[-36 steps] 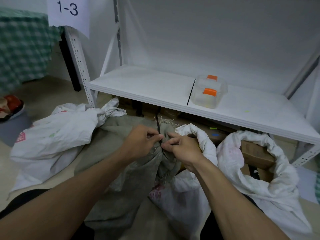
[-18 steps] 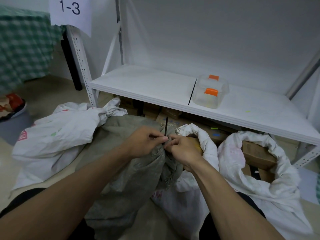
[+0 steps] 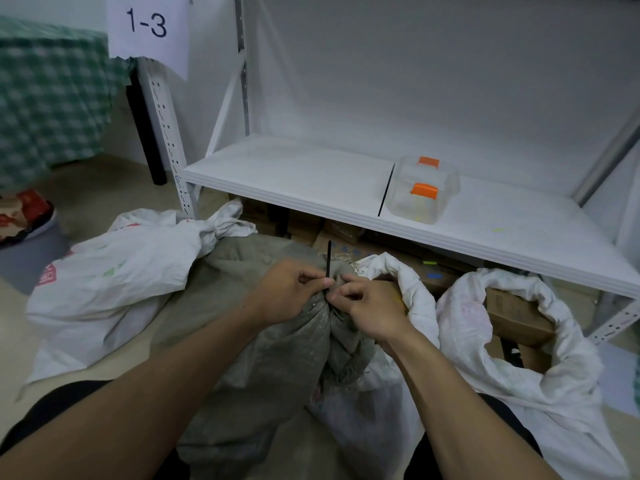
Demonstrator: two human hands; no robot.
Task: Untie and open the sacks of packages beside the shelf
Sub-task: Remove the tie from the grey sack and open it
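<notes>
- Two hands meet at the bunched neck of the grey-green sack point(image 3: 263, 341), which lies on the floor in front of the shelf point(image 3: 294, 171).
- One black tie point(image 3: 328, 259) stands upright out of that neck. The left hand point(image 3: 291, 292) pinches its base between thumb and forefinger.
- The right hand point(image 3: 374, 306) has its fingers curled, pinching the gathered cloth just beside the tie. Whether it also touches the tie I cannot tell.
- Four sacks in all: the grey-green one and three white.
- One knotted white sack point(image 3: 121, 271) lies to the left, closed, touching the grey-green one.
- One rolled-rim white sack point(image 3: 408, 282) sits open just behind the right hand.
- One open white sack point(image 3: 568, 358) at far right shows a cardboard box point(image 3: 516, 317) inside.
- One clear container point(image 3: 424, 206) with two orange clips stands on the shelf.
- One paper label point(image 3: 149, 29) reading "1-3" hangs on the shelf post.
</notes>
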